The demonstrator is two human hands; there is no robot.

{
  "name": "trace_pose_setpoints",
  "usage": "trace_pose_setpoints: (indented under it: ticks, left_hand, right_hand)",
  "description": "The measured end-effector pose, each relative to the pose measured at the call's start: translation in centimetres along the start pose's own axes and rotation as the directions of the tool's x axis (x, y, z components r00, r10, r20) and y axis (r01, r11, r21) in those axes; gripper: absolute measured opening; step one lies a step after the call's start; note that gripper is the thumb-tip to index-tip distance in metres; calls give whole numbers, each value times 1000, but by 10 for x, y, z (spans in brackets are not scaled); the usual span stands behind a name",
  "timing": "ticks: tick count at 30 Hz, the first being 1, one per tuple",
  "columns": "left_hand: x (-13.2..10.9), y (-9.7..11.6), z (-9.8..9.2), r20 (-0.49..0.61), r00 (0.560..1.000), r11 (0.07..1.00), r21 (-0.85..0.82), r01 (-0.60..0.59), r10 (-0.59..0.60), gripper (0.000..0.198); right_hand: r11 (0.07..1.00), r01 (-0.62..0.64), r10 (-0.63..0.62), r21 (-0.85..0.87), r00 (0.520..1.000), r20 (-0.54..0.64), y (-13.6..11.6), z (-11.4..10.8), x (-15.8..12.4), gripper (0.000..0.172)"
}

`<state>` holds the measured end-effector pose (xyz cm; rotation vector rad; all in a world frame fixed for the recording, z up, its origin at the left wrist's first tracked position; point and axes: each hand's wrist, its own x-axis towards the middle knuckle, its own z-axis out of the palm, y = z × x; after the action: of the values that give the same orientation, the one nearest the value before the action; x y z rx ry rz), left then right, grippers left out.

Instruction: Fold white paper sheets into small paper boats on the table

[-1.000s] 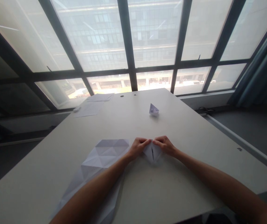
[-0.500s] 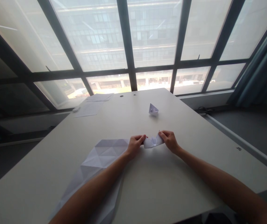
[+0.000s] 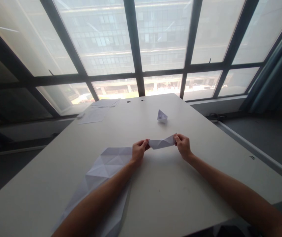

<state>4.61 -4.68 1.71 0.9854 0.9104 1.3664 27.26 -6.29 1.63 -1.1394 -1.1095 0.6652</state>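
A folded white paper (image 3: 162, 143) is stretched out between my two hands, a little above the table. My left hand (image 3: 139, 149) pinches its left end between thumb and fingers. At the other end, my right hand (image 3: 183, 144) grips the paper's right tip. Beyond the hands stands a small folded paper boat (image 3: 162, 117) with a pointed peak. Under and beside my left forearm lies a large creased sheet of paper (image 3: 106, 168), its lower part hidden by the arm.
The white table (image 3: 180, 191) reaches toward tall windows with dark frames (image 3: 136, 49). Flat paper sheets (image 3: 91, 116) lie at its far left corner. A blue curtain (image 3: 271, 65) hangs at the right, and a pale rail (image 3: 254, 149) runs along the floor there.
My hands have moved apart and slightly up. The folded paper between them has been drawn out from a bunched, upright-pointed shape into a longer, flatter strip.
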Motion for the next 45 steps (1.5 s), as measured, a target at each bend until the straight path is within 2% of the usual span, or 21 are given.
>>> trace_pose_setpoints:
  ticks: [4, 10, 13, 15, 17, 20, 22, 25, 28, 33, 37, 40, 42, 45]
  left_hand:
    - [0, 2, 0, -28, 1000, 997, -72, 9, -11, 42]
    - [-3, 5, 6, 25, 1000, 995, -101, -3, 6, 41]
    - [-5, 7, 5, 92, 995, 999, -39, 31, -27, 39]
    - [-7, 8, 3, 188, 979, 996, 27, 81, -85, 40]
    - [-8, 11, 2, 314, 935, 985, 94, 144, -166, 45]
    - [-12, 16, 3, 470, 834, 956, 175, 234, -290, 61]
    - [-15, 21, 5, 531, 774, 938, 207, 277, -346, 69]
    - [-21, 29, 10, 603, 700, 924, 241, 296, -381, 68]
    - [-28, 35, 15, 640, 662, 920, 295, 257, -390, 57]
    - [-33, 32, 18, 596, 687, 897, 395, 198, -414, 44]
    - [-29, 23, 15, 548, 745, 910, 366, 196, -380, 45]
    - [-25, 17, 13, 483, 797, 927, 274, 255, -363, 47]
    - [-24, 15, 12, 464, 805, 927, 234, 292, -371, 48]
    - [-23, 15, 12, 481, 786, 921, 230, 315, -389, 47]
  right_hand:
    - [1000, -17, 18, 11, 996, -86, 4, -1, 5, 38]
    - [998, -48, 54, 47, 987, -149, 4, 0, 7, 38]
    - [999, -37, 38, 8, 989, -141, 1, -3, 7, 39]
    - [999, -13, 9, -35, 993, -121, -2, -5, 8, 40]
    - [996, 19, -26, -83, 996, -83, -5, -7, 8, 41]
    - [986, 77, -80, -148, 997, -16, -9, -7, 6, 39]
    - [975, 125, -121, -181, 992, 32, -12, -5, 2, 37]
    - [957, 195, -173, -215, 978, 117, -16, 1, -6, 33]
    - [933, 257, -216, -251, 960, 179, -21, 8, -14, 31]
    - [907, 304, -249, -292, 945, 211, -28, 17, -23, 32]
    - [975, 154, -121, -158, 972, 201, -27, 18, -21, 36]
    - [996, 39, -16, -75, 957, 290, -22, 17, -18, 45]
    - [997, 23, 3, -67, 929, 371, -19, 16, -18, 48]
    - [999, 13, 10, -49, 903, 429, -16, 17, -20, 47]
